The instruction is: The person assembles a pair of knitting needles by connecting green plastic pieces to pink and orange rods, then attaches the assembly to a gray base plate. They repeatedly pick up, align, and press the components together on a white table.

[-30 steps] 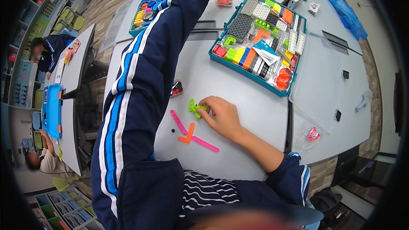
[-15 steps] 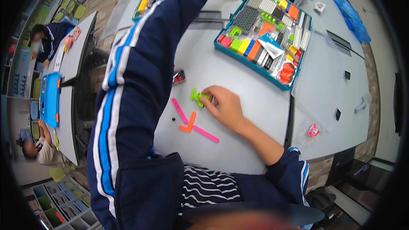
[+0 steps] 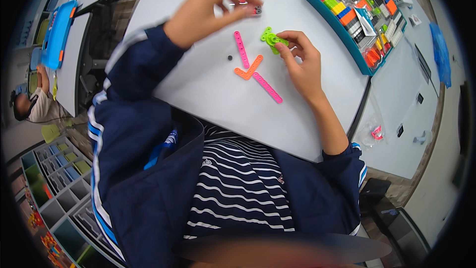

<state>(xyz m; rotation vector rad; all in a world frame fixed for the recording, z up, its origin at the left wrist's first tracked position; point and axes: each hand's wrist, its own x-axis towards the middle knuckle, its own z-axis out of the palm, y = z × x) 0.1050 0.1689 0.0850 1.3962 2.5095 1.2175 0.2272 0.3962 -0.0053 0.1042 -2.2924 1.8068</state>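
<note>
My right hand point(image 3: 303, 59) pinches a lime-green toy building piece point(image 3: 271, 39) with rounded lobes, just over the table. My left hand point(image 3: 208, 12) is raised at the upper left, thumb and fingers curled towards each other; whatever lies between the blurred tips is too small to make out. Behind those fingertips sits a small clear pack of red and dark parts point(image 3: 257, 11), partly hidden. Between the hands lie a pink perforated strip point(image 3: 240, 47), an orange angled strip point(image 3: 248, 71) and a second pink strip point(image 3: 267, 88). A small black part point(image 3: 230, 58) rests left of them.
A teal-edged case point(image 3: 342, 44) full of coloured building parts stands at the far right of the grey-white table point(image 3: 218, 94). Beyond it are a blue plastic bag point(image 3: 440, 54) and a bagged pink part point(image 3: 377, 132). Another person sits at a table with a blue tray point(image 3: 58, 34).
My left arm has drawn back from the far side, bringing the hand nearer the strips. My right hand still holds the green piece, now lifted and turned. The view has shifted.
</note>
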